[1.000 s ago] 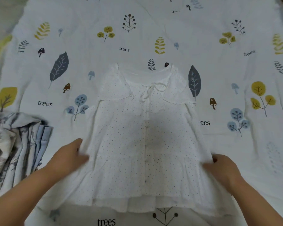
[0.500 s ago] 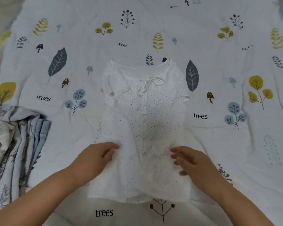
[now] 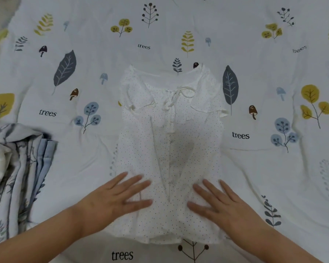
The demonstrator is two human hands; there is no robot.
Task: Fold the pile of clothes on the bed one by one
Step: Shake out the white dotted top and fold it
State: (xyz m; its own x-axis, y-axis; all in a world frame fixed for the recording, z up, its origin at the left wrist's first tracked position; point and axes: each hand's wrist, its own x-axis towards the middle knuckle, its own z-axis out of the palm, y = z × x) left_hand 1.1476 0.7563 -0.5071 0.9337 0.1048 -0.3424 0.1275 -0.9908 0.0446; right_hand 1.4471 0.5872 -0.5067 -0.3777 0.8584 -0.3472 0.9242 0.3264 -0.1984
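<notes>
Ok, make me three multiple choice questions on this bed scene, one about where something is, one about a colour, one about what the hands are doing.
1. Where does the folded patterned bedding lie relative to the blouse?
A. To its left
B. To its right
C. On top of it

2. What colour is the blouse?
A. Plain navy
B. White with tiny dark dots
C. Red stripes

3. What are the hands doing?
A. Lifting the blouse up
B. Pressing flat on its lower part
C. Tying the neck bow

Answers:
1 A: the bedding sits at the left edge, apart from the blouse.
2 B: dots speckle white cloth.
3 B: left hand and right hand lie with fingers straight on the fabric.
</notes>
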